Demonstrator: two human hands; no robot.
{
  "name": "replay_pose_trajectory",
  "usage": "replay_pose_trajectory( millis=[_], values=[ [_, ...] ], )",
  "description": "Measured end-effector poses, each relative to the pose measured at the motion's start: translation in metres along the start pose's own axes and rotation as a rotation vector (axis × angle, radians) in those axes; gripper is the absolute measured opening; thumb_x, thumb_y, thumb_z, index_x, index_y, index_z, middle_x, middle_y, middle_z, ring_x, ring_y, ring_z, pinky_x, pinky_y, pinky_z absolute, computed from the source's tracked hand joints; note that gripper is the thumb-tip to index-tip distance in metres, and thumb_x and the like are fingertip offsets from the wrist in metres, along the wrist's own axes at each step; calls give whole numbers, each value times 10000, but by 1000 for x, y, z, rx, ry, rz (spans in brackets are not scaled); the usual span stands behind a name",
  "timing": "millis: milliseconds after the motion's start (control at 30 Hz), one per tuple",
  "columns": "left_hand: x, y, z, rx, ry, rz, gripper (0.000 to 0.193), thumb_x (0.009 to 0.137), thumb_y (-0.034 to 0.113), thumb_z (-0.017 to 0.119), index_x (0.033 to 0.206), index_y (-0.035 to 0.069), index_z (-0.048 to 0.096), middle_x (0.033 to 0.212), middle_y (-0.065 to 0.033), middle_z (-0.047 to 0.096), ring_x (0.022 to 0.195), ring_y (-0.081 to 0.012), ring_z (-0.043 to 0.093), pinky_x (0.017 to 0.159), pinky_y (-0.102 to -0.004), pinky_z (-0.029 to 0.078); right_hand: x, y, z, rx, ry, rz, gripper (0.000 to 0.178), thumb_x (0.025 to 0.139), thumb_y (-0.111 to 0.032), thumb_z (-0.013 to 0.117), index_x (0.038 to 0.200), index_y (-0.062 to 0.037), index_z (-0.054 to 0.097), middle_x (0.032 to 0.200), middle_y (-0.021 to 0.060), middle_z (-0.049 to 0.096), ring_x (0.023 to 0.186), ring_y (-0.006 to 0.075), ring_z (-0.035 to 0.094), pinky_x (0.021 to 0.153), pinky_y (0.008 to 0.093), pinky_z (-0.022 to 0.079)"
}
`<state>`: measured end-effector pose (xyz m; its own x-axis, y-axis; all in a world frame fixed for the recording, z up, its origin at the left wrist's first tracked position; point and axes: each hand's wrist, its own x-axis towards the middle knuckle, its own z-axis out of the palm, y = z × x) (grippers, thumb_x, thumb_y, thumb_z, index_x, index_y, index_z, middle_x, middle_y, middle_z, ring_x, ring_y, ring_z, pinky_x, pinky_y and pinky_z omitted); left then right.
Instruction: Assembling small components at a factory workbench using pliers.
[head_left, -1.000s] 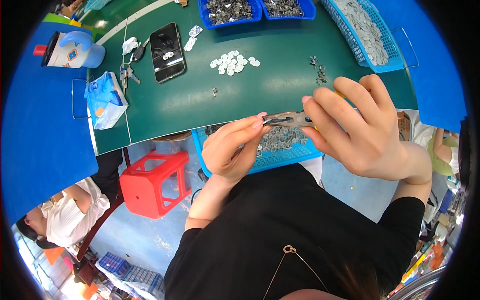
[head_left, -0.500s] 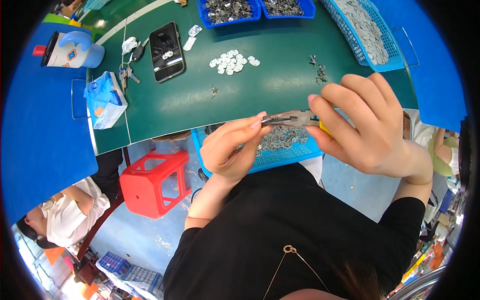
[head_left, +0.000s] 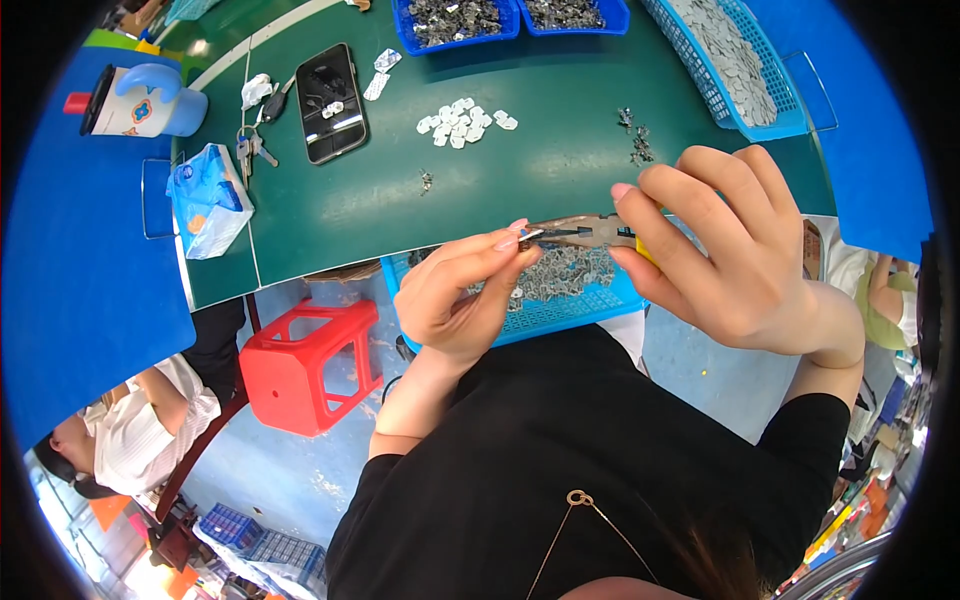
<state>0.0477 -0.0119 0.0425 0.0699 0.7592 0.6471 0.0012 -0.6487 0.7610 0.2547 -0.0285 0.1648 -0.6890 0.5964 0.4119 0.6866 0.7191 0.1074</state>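
Pinched between my left thumb and fingers is a small white piece (head_left: 531, 236), mostly covered by the fingertips. My left hand (head_left: 455, 295) is closed on it above the table's front edge. A pair of pliers (head_left: 598, 231) with yellow handles is in my right hand (head_left: 735, 260), its jaws pointing left. The jaw tips reach the piece at my left fingertips; whether they grip it cannot be made out. Below both hands a light blue basket (head_left: 560, 322) holds many small metal-looking parts. On the table beyond lies a pile of small white pieces (head_left: 458, 124).
Small dark parts (head_left: 640, 145) lie on the green table (head_left: 330, 215) at right. Dark blue bins (head_left: 460, 47) and a blue basket (head_left: 790, 128) stand behind. A phone (head_left: 333, 105), keys (head_left: 262, 150), tissue pack (head_left: 210, 205) and cup (head_left: 145, 100) are left. A red stool (head_left: 290, 385) stands below.
Both hands have shifted very slightly left. The pliers' jaws look a little wider apart and sit slightly higher at the left fingertips, where the white piece shows more.
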Motion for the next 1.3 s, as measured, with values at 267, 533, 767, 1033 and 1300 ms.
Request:
replay_pose_trajectory(
  millis=[267, 533, 767, 1033, 1300],
  values=[
    [-1, -2, 0, -24, 13, -8, 252, 669, -122, 752, 869, -17, 640, 836, -150, 690, 792, -228, 699, 691, -278, 571, -1, 0, 1, -17, 18, 1, 416, 584, -143, 741, 940, 50, 648, 932, 141, 571, 790, 286, 536, 569, 365, 411],
    [-1, 0, 1, 5, 9, -9, 238, 660, -107, 765, 849, -16, 653, 837, -143, 691, 798, -229, 698, 693, -283, 572, -1, -1, 2, -49, 16, -33, 390, 619, -142, 727, 946, 53, 649, 925, 143, 573, 791, 291, 536, 564, 365, 404],
    [4, 5, -2, 49, -33, 2, 230, 664, -117, 753, 846, -14, 659, 836, -151, 690, 797, -233, 699, 674, -277, 568, -1, -2, 5, -164, 52, -98, 346, 650, -151, 715, 925, 50, 659, 905, 137, 584, 795, 295, 546, 557, 367, 397],
    [7, 6, -3, 31, -49, -1, 212, 676, -125, 740, 836, -19, 652, 823, -155, 687, 783, -240, 701, 667, -278, 570, -1, -4, 4, -217, 46, -121, 295, 685, -149, 706, 906, 43, 667, 891, 138, 593, 789, 287, 556, 558, 365, 401],
    [7, 6, -1, 44, -77, -1, 170, 705, -128, 717, 824, -29, 647, 816, -156, 686, 792, -240, 702, 658, -277, 582, 2, -1, 2, -172, -3, -138, 262, 672, -133, 706, 842, 58, 648, 846, 142, 579, 751, 263, 552, 513, 338, 367]
  ],
)
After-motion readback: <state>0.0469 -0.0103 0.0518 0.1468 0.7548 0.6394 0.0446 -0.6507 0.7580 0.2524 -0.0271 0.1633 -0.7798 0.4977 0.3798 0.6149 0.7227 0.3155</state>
